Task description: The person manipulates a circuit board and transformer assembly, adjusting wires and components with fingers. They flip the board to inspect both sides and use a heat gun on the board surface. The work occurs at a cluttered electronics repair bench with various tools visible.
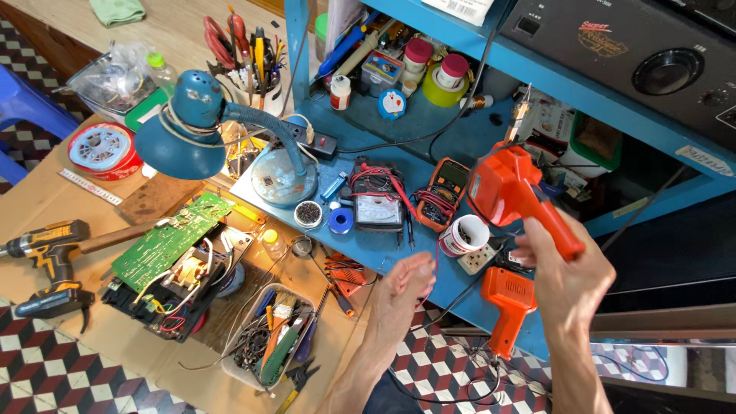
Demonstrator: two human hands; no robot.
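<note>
The right hand [571, 280] is wrapped around the pistol grip of an orange soldering gun [510, 188], raised over the blue bench [399, 126]. It looks light and rigid; the handle is the place to grip, away from the tip. The left hand [406, 287] pinches a thin wire. Two orange guns: the second [507, 303] lies below.

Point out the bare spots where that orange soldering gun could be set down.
The right hand grips the orange soldering gun. Bare room: cardboard between tape roll and drill; blue shelf behind the meters. Crowded: around the lamp and circuit board.
</note>
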